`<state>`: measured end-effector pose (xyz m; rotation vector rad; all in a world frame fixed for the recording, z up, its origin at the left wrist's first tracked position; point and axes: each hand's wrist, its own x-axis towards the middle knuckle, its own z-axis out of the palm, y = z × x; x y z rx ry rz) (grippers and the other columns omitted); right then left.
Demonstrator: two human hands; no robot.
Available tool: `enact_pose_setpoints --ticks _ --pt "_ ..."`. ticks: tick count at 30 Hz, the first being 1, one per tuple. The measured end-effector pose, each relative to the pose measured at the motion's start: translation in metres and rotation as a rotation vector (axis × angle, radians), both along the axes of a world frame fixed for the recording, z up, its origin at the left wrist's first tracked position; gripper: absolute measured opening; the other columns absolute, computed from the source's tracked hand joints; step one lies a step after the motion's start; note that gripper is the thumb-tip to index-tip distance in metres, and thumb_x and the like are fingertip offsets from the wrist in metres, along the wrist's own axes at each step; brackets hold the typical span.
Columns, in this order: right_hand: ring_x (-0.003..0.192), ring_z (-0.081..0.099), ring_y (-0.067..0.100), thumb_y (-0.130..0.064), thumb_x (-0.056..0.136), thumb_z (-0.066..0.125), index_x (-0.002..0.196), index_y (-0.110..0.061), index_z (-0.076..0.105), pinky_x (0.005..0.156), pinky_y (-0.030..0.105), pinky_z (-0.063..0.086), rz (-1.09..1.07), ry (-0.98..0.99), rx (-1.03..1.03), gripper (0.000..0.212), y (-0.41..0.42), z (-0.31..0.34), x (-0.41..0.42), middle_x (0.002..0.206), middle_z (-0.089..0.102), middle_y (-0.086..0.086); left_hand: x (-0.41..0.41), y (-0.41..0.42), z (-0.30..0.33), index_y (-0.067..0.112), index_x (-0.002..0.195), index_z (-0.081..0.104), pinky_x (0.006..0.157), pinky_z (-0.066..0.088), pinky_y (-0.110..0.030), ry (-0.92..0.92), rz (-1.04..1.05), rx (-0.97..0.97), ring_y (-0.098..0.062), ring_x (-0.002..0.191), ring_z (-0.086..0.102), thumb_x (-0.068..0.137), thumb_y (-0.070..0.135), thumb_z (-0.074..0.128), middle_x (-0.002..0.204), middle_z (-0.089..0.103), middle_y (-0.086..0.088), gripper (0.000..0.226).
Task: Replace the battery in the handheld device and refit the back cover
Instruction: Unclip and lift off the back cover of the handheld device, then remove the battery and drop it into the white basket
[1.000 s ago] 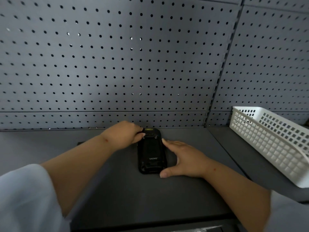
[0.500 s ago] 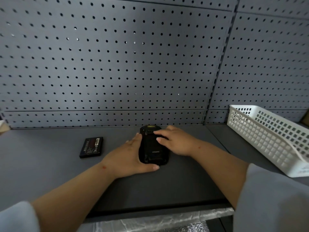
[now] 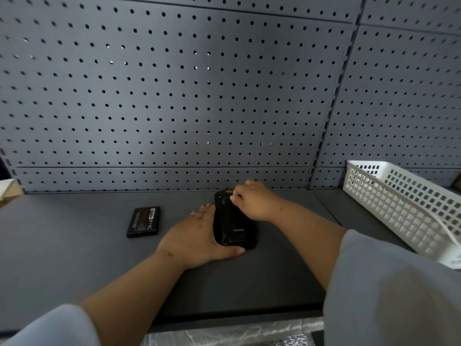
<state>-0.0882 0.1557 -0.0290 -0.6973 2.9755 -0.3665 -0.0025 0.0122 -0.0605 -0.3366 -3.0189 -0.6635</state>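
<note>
Workshop / repair bench, prob. electronics.
Grey pegboard [image 3: 189,96] panels w/ slotted uprights form the back wall; dark grey worktop [image 3: 74,258] runs below. White plastic mesh basket [image 3: 404,211] at worktop's right edge, loose battery [image 3: 143,222] left of centre, black handheld device [image 3: 234,226] near back edge.

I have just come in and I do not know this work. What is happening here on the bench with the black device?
A person is working on a black handheld device that lies back side up on the dark bench. The left hand lies flat against its left side and steadies it, while the right hand works with its fingertips at the far end. The back cover seems to be on. A loose battery lies apart to the left. A white basket stands on the right.
</note>
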Motion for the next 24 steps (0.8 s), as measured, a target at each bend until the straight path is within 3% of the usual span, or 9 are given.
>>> enact_pose_setpoints --ticks 2,5,6,9,12,14,17,21,24 --pt "0.114 0.044 0.03 -0.037 0.095 0.037 0.104 -0.007 0.056 0.094 0.038 0.036 -0.023 -0.004 -0.012 0.037 -0.005 0.003 -0.002 0.116 0.051 0.016 0.0 0.0 0.0 0.024 0.145 0.006 0.113 0.014 -0.027 0.004 0.002 0.004 -0.013 0.143 0.012 0.062 0.071 0.059 0.156 0.016 0.0 0.109" --pt "0.089 0.054 0.035 -0.036 0.091 0.049 0.078 -0.002 0.055 0.074 0.037 0.043 -0.015 -0.045 -0.201 0.037 -0.006 0.014 -0.001 0.083 0.054 0.021 -0.001 0.0 0.0 0.024 0.145 0.006 0.113 0.016 -0.028 0.004 0.004 0.007 -0.013 0.143 0.014 0.061 0.071 0.059 0.155 0.018 0.0 0.109" --pt "0.09 0.056 0.036 -0.033 0.089 0.054 0.083 -0.001 0.056 0.077 0.039 0.045 -0.015 -0.108 -0.307 0.033 -0.003 0.017 0.0 0.086 0.057 0.021 -0.001 0.0 0.0 0.024 0.145 0.007 0.113 0.017 -0.029 0.004 0.005 0.01 -0.013 0.142 0.014 0.061 0.071 0.059 0.155 0.018 0.0 0.109" --pt "0.09 0.056 0.017 -0.018 0.086 0.061 0.088 -0.016 0.055 0.079 0.029 0.044 -0.029 -0.379 -0.688 0.006 0.01 0.025 0.003 0.091 0.06 0.003 0.0 0.0 0.001 0.025 0.145 0.007 0.113 0.018 -0.029 0.01 0.01 0.0 -0.013 0.142 0.014 0.062 0.072 0.059 0.155 0.018 0.0 0.108" --pt "0.091 0.059 0.017 -0.008 0.085 0.059 0.089 -0.013 0.06 0.081 0.026 0.048 -0.095 -0.507 -1.0 0.007 0.043 0.03 -0.001 0.09 0.062 0.003 0.0 0.0 0.001 0.023 0.145 0.005 0.113 0.014 -0.027 0.002 0.015 -0.025 -0.013 0.143 0.012 0.063 0.072 0.057 0.156 0.014 0.0 0.109" --pt "0.098 0.06 0.02 -0.007 0.084 0.06 0.091 -0.012 0.062 0.082 0.028 0.049 -0.168 -0.527 -0.991 0.009 0.072 0.03 -0.003 0.095 0.065 0.005 -0.001 0.0 0.0 0.023 0.145 0.003 0.114 0.013 -0.028 -0.011 0.023 -0.035 -0.013 0.143 0.011 0.062 0.075 0.055 0.157 0.012 0.0 0.112" --pt "0.1 0.058 0.021 -0.007 0.083 0.062 0.089 -0.013 0.064 0.087 0.031 0.045 -0.293 -0.491 -0.805 0.008 0.107 0.017 -0.002 0.098 0.064 0.006 0.0 0.0 -0.001 0.021 0.145 0.001 0.114 0.012 -0.028 -0.022 0.028 -0.041 -0.012 0.143 0.009 0.062 0.074 0.054 0.157 0.009 0.001 0.112" --pt "0.096 0.057 0.02 -0.009 0.082 0.064 0.083 -0.015 0.065 0.074 0.026 0.044 -0.388 -0.385 -0.726 0.006 0.128 0.0 0.001 0.092 0.065 0.003 0.001 0.0 0.0 0.021 0.145 0.002 0.114 0.013 -0.028 -0.017 0.025 -0.045 -0.012 0.143 0.01 0.064 0.074 0.055 0.157 0.01 0.001 0.11" --pt "0.094 0.057 0.02 -0.012 0.081 0.066 0.093 -0.009 0.067 0.073 0.024 0.043 -0.416 -0.284 -0.663 0.012 0.13 -0.009 0.002 0.098 0.066 0.009 0.001 0.001 0.0 0.021 0.145 0.004 0.114 0.013 -0.027 -0.016 0.027 -0.045 -0.012 0.143 0.011 0.064 0.072 0.056 0.157 0.011 0.0 0.109"
